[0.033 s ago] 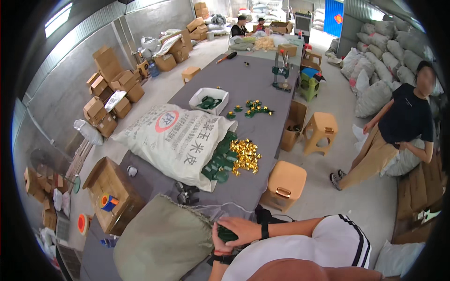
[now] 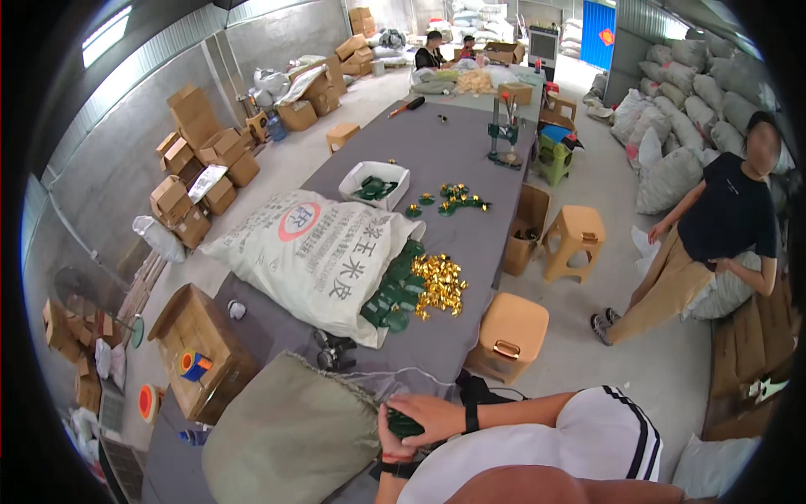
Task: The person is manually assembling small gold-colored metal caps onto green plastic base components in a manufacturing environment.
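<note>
Item: dark green item point(image 2: 405, 424), between your 2 hands, at the near end of the desk point(image 2: 441, 336). Grip: your left hand point(image 2: 392, 437) curls along its left side, your right hand point(image 2: 435, 416) covers it from the right; both are closed on it. Long axis: hidden by your fingers. Adjacent, left: 1 grey-green drawstring bag point(image 2: 285, 428), your left hand nearer.

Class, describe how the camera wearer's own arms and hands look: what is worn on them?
Both hands are ungloved. The right hand has a black band at its wrist; the left hand has a thin reddish band and a black band. The right sleeve is short and white, with dark stripes.
</note>
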`<state>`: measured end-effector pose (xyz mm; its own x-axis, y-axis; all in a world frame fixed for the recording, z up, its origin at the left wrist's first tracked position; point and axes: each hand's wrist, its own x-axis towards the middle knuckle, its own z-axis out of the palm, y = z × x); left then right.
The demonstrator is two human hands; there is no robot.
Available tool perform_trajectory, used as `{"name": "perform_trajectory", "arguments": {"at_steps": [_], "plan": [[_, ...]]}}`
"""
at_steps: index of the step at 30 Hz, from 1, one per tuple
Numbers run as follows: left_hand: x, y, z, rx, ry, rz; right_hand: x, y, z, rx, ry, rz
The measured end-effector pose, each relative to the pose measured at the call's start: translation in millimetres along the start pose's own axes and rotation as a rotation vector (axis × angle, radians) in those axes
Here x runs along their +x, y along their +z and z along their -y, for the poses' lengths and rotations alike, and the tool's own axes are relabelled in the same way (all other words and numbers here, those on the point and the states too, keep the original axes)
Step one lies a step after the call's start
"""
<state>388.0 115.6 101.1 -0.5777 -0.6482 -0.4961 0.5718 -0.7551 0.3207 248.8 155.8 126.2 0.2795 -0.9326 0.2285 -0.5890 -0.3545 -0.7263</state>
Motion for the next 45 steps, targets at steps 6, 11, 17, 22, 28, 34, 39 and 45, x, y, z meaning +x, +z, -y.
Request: {"name": "perform_trajectory", "arguments": {"at_steps": [6,11,17,22,28,34,39,45], "plan": [[17.5,-16.8,1.2,-0.013,0.108,-0.044,18.4,-18.6,-25.8,0.144,-0.118,0.171],[28.9,39.1,20.1,-0.041,0.130,-0.082,39.8,-80.7,-70.4,0.349,-0.122,0.329],[94.0,60.8,15.0,-0.288,0.051,-0.010,52.9,-141.9,-267.8,0.018,0.345,0.292],[141.0,87.9,14.7,-0.310,0.130,0.014,19.9,-139.6,-462.8,0.080,0.734,0.094],[170.6,115.7,22.1,-0.348,0.183,-0.025,2.3,-118.7,-529.8,0.227,1.213,-0.088],[183.2,117.4,15.1,-0.345,0.206,-0.109,22.5,-53.6,-566.8,0.191,1.357,-0.214],[205.5,122.5,14.1,-0.373,0.175,-0.168,49.9,-44.8,-539.7,0.164,1.381,-0.277],[223.6,137.2,7.9,-0.319,0.171,-0.189,42.2,-62.6,-543.9,0.162,1.333,-0.188]]}}
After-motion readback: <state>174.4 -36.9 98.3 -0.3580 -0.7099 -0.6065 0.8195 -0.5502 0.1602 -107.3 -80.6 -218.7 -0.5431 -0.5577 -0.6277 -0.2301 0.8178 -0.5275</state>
